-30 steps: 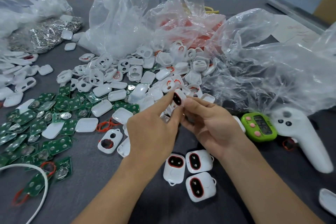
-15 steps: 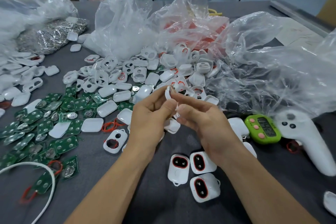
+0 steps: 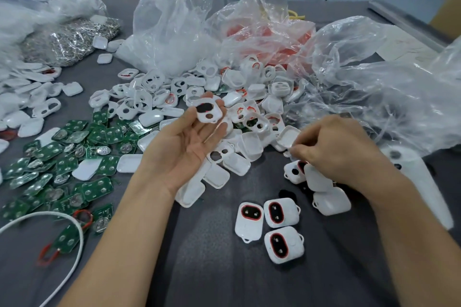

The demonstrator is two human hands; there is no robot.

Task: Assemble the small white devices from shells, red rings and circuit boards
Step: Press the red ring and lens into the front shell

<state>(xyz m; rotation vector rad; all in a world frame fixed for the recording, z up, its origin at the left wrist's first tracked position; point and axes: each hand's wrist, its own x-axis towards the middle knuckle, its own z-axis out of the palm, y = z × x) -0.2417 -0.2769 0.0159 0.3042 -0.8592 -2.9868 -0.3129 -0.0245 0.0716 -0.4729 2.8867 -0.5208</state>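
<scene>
My left hand lies palm up over the middle of the table. A white front shell with a black pad in it rests on its fingertips, and the thumb presses the shell's edge. My right hand is knuckles up to the right, its curled fingertips pinching the rim of a white back shell. Three closed white devices with red rings lie in front of me. Green circuit boards are spread at the left. Loose shells are heaped behind my hands.
Red rings fill a clear bag at the back, and crumpled plastic bags cover the right. A white controller lies partly under my right wrist. A white cable curves at front left. A bag of silver parts sits far left.
My hands, joined on one shell before, have parted. The left hand has turned palm up with the shell. The right hand has dropped right to a back shell.
</scene>
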